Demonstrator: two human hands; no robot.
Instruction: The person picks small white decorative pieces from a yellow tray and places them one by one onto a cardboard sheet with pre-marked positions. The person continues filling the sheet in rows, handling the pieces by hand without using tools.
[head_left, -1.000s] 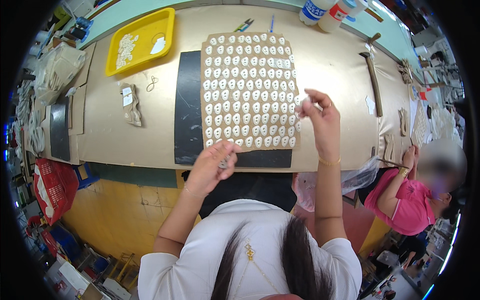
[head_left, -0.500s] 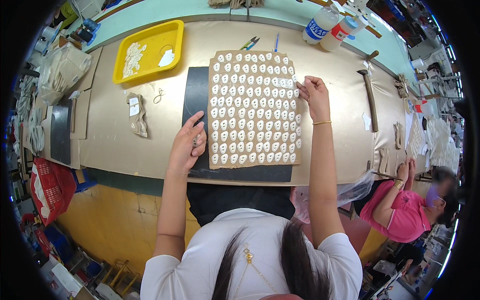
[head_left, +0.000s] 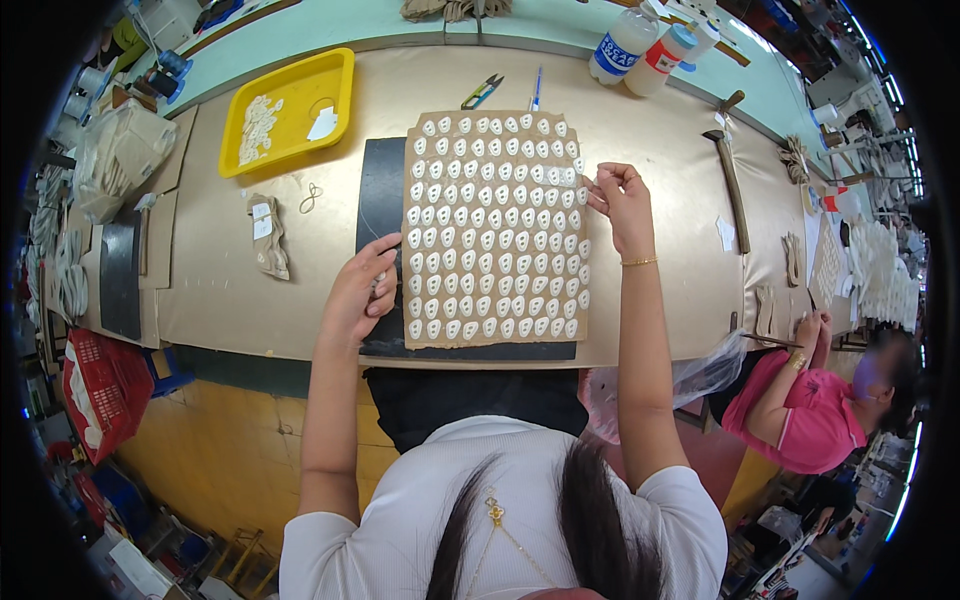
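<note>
A brown cardboard sheet [head_left: 412,300] lies on a dark mat [head_left: 378,200] in front of me. Rows of white teardrop-shaped pieces [head_left: 487,238], each with dark holes, cover it. My left hand [head_left: 365,285] grips the sheet's left edge, its index finger against the cardboard and the others curled. My right hand [head_left: 622,203] pinches at the upper right edge; whether a small piece is also between those fingertips is not clear. A fine thread curves over the mat near my left hand.
A yellow tray [head_left: 335,105] with loose white pieces stands at the far left, a cloth bundle [head_left: 267,238] below it. Snips [head_left: 483,92] and a blue pen [head_left: 537,88] lie beyond the sheet. Bottles [head_left: 622,48] and a hammer [head_left: 733,190] are at right, near a co-worker in pink [head_left: 795,410].
The cardboard sheet has slid slightly toward me over the mat. My left fingers have reached its left edge, and my right hand has come a little nearer along the right edge.
</note>
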